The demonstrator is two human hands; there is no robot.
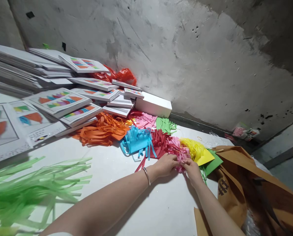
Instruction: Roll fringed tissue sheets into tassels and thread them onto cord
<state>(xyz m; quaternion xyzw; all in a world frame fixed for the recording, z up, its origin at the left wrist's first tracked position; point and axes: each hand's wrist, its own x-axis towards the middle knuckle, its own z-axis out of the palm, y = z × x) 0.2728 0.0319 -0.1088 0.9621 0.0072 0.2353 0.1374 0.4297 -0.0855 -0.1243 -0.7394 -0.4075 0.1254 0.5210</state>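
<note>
My left hand [166, 165], with a bangle at the wrist, has its fingers closed on a pink fringed paper bundle [181, 152]. Facing it, my right hand [193, 171] pinches the same pink strips from the right. Dark red fringed paper [160, 141] lies just behind my left hand. Beyond my right hand rests a yellow fringed paper [195, 150], with a green paper piece [214, 163] beside it. Blue fringed paper [137, 140] and orange fringed paper [102, 129] spread out to the left. My fingertips partly hide the pink strips.
Stacks of printed cards [63, 101] fill the left side, near a white box [153, 104] and red plastic bag [123, 77] by the wall. Light green strips [33, 186] lie at the front left. A brown paper bag [254, 183] stands at the right of the white table [126, 203].
</note>
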